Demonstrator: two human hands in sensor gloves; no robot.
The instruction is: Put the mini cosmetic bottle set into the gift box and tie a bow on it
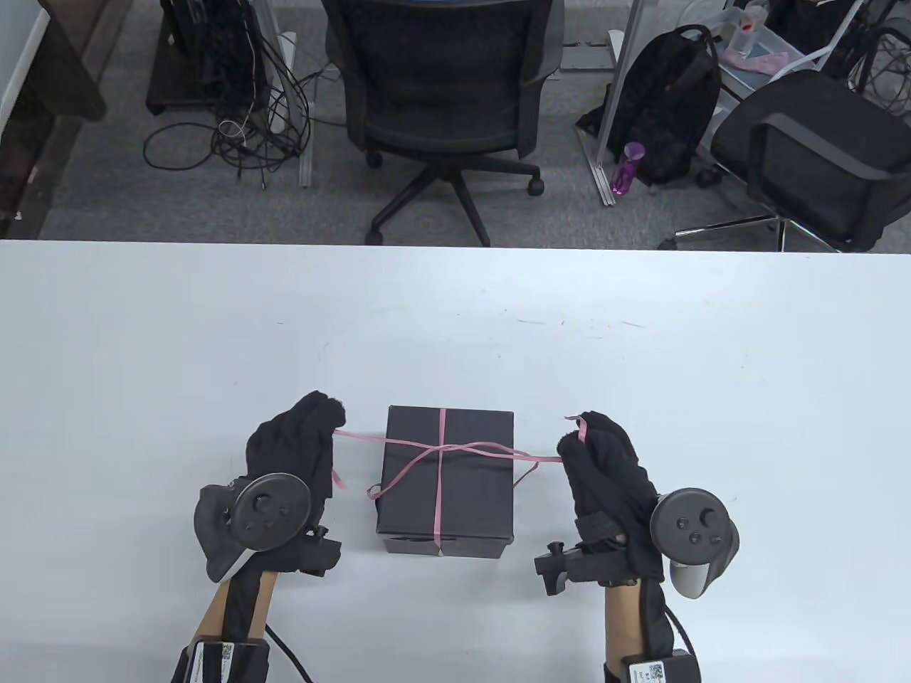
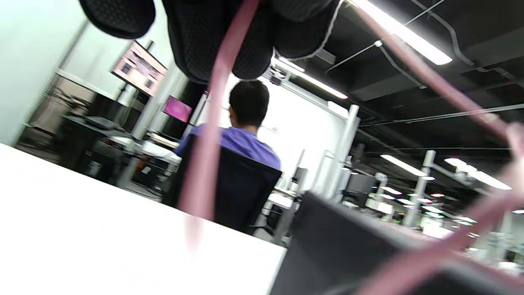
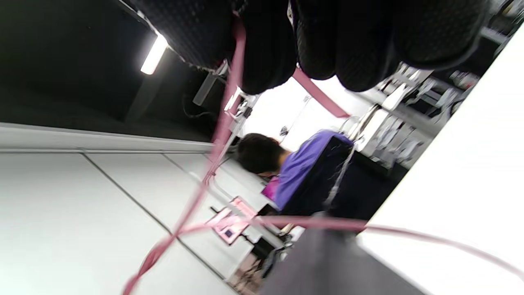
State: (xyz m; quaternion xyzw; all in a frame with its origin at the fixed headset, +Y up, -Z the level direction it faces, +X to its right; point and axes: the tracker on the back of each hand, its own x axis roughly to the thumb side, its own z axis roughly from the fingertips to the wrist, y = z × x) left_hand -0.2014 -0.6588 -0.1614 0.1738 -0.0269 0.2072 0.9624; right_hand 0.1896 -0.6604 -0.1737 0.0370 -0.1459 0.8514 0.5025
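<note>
A closed black gift box (image 1: 447,480) sits near the table's front edge, wrapped with a thin pink ribbon (image 1: 440,469) that crosses at a knot on the lid. My left hand (image 1: 302,441) is left of the box and pinches one ribbon strand, stretched from the knot. My right hand (image 1: 594,455) is right of the box and pinches the other strand, also pulled straight. A short loop hangs at the box's left edge, and a loose tail drops at its right edge. In the left wrist view the ribbon (image 2: 206,155) runs down from curled fingers (image 2: 229,37). The bottles are hidden.
The white table (image 1: 640,356) stretches wide behind the box. Beyond its far edge stand an office chair (image 1: 441,85), a second chair (image 1: 811,156), a black backpack (image 1: 669,107) and floor cables. A person in a purple shirt (image 2: 241,143) sits far off.
</note>
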